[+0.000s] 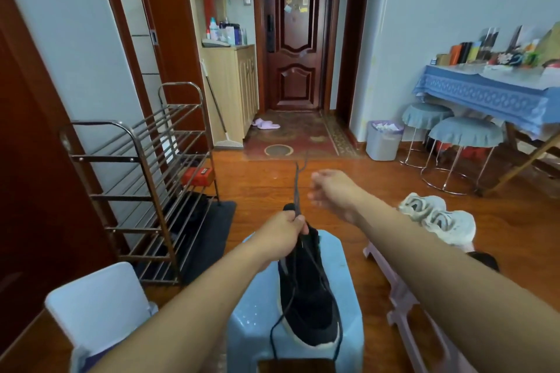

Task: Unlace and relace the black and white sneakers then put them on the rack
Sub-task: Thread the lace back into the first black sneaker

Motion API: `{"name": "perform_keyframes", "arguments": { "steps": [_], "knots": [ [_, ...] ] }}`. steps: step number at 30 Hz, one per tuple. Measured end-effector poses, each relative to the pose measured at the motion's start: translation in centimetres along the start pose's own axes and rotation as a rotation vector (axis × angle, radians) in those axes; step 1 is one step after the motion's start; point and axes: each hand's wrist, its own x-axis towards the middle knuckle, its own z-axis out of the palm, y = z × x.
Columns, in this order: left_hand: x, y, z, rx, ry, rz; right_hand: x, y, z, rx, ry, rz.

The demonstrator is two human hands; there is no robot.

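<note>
The left hand (283, 228) pinched the lace (298, 188) at the far end of the black sneaker (306, 291), which lay on a blue stool (342, 254). The right hand (328, 188), blurred, hovered beyond the stool with fingers loosely curled, holding nothing clear. Lacing looked mid-way; loose lace hung off the stool's near side. Left of the stool stood the rack (142, 179), unobstructed; right of it, white shoes (439, 218) lay on the floor.
</note>
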Motion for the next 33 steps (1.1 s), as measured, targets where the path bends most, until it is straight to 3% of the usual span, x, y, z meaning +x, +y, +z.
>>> {"name": "perform_keyframes", "arguments": {
  "steps": [2, 5, 8, 10, 13, 18, 21, 27, 31, 33],
  "knots": [
    [0.3, 0.1, -0.5, 0.080, 0.015, -0.002, -2.5, 3.7, 0.0, -0.360, -0.085, 0.029],
    [0.5, 1.0, -0.6, 0.083, -0.041, -0.001, -5.7, 8.2, 0.6, -0.501, -0.373, 0.035],
    [0.3, 1.4, 0.1, 0.085, -0.103, 0.041, -5.7, 10.2, 1.8, -0.530, -0.246, -0.098],
    [0.0, 0.9, 0.3, 0.004, -0.137, 0.061, -5.2, 10.6, 2.0, -0.492, -0.189, -0.077],
    [-0.2, -1.3, 0.3, -0.081, -0.179, 0.113, -5.4, 10.9, 1.4, -0.433, -0.229, -0.017],
    [-0.7, -5.3, 0.7, 0.120, -0.259, 0.192, -5.5, 10.0, 0.5, -0.466, -0.253, -0.025],
    [-0.8, -6.7, 1.0, 0.074, -0.221, 0.165, -5.1, 7.4, 0.3, -0.378, -0.251, -0.087],
    [-0.5, -6.6, 0.9, -0.007, -0.269, 0.091, -0.6, -4.5, -2.2, 0.106, -0.021, -0.358],
    [-0.7, -6.3, 1.8, -0.005, -0.237, 0.094, 2.6, -3.1, -0.7, 0.038, -0.016, -0.275],
    [-1.4, -6.2, 2.7, 0.013, -0.104, 0.146, 3.3, -0.5, -0.3, 0.063, -0.002, -0.190]
  ]
}}
